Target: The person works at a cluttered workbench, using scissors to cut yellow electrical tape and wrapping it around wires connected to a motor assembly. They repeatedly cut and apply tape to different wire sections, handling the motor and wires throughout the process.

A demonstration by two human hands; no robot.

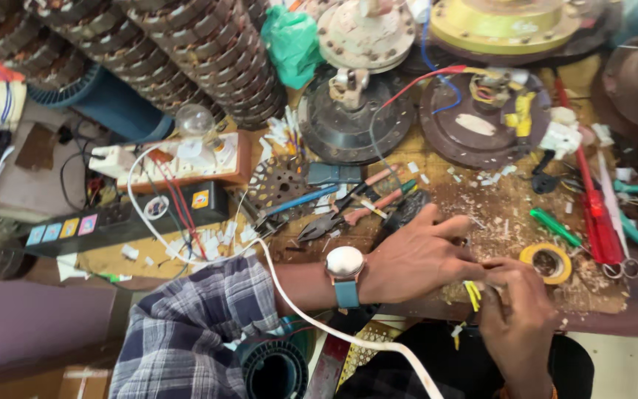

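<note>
My left hand [419,255] reaches across the workbench with a round silver watch on a blue strap [345,267] at the wrist. Its fingers meet my right hand [515,307] near the bench's front edge. Between the two hands a short yellow wire piece [472,292] is pinched; both hands grip it. A yellow tape roll [548,262] lies just right of the hands. Pliers with pink handles [348,214] lie just beyond my left hand.
Fan motor parts [356,118] and a brown motor housing [481,122] sit at the back. Stacked stator cores [186,52] fill the top left. A power strip [119,222], a bulb test board [179,159], a red screwdriver [592,207], a green screwdriver [555,227] and a white cable [311,318] are around.
</note>
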